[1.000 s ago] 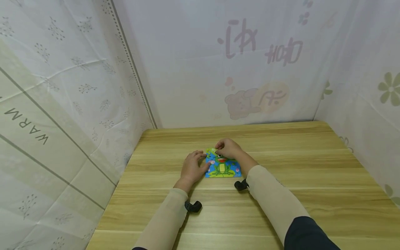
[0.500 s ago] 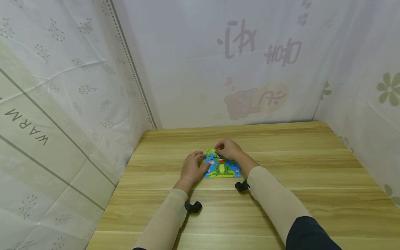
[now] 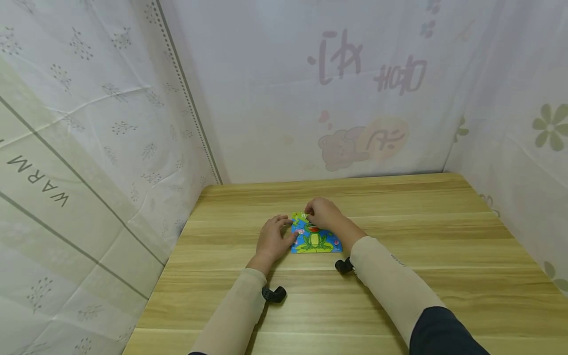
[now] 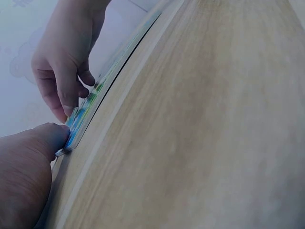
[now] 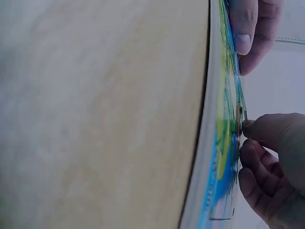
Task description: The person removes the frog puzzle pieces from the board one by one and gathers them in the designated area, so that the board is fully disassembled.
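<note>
A small frog puzzle (image 3: pixel 316 241) with a blue and green picture lies flat on the wooden table (image 3: pixel 399 231). My left hand (image 3: pixel 286 230) rests on the table at the puzzle's left side, its thumb (image 4: pixel 50 138) pressed against the puzzle's edge (image 4: pixel 78 121). My right hand (image 3: pixel 310 215) curls over the puzzle's far left corner. Its fingertips (image 5: pixel 250 126) pinch a green puzzle piece (image 3: pixel 300 216) down onto the board (image 5: pixel 223 143). My left thumb (image 5: pixel 245 28) also shows in the right wrist view, at the board's edge. The palm hides most of the piece.
White patterned cloth walls (image 3: pixel 111 138) close in the table on the left, back and right. Small black wrist mounts (image 3: pixel 275 294) sit under both forearms.
My right hand has crept slightly left over the puzzle's top corner. The left hand and the puzzle have stayed put.
</note>
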Available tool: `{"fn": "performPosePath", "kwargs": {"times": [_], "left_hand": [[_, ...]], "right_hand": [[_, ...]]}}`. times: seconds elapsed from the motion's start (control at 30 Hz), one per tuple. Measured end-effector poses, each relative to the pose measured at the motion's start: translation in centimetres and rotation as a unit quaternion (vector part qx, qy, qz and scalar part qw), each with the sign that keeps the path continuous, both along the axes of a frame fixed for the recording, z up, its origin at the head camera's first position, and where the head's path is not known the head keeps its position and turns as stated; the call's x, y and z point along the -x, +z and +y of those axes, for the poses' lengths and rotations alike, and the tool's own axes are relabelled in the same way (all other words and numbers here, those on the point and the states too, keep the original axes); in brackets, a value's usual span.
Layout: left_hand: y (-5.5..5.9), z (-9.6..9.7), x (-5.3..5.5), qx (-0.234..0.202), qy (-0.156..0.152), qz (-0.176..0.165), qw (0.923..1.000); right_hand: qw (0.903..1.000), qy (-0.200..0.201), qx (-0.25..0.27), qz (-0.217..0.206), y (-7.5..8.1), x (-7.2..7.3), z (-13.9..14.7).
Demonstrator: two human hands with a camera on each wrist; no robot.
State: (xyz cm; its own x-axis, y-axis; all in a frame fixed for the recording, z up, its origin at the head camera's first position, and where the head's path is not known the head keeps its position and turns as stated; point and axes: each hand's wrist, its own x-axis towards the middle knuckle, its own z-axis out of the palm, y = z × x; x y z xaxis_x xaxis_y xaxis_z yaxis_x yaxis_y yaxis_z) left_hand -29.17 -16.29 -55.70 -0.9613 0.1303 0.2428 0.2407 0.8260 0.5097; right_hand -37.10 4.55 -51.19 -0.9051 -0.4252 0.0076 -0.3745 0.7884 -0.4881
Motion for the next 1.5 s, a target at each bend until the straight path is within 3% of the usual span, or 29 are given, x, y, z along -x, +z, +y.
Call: {"fn": "performPosePath", "kwargs": {"times": [0.37,0.67,1.5], "left_hand": [[0.3,0.0,-0.2,-0.001,-0.005,-0.004,1.0000],[0.3,0.1,-0.1,0.005,-0.003,-0.005,1.0000],[0.2,0.1,-0.2,0.005,0.001,-0.009,0.9999]], "right_hand": [[0.9961,-0.007,0.078,-0.042,0.1,0.0,1.2],[0.9934,-0.017,0.106,-0.040,-0.4,0.4,2.8],[0.9913,-0.072,0.106,-0.032,-0.1,-1.1,9.1]]}}
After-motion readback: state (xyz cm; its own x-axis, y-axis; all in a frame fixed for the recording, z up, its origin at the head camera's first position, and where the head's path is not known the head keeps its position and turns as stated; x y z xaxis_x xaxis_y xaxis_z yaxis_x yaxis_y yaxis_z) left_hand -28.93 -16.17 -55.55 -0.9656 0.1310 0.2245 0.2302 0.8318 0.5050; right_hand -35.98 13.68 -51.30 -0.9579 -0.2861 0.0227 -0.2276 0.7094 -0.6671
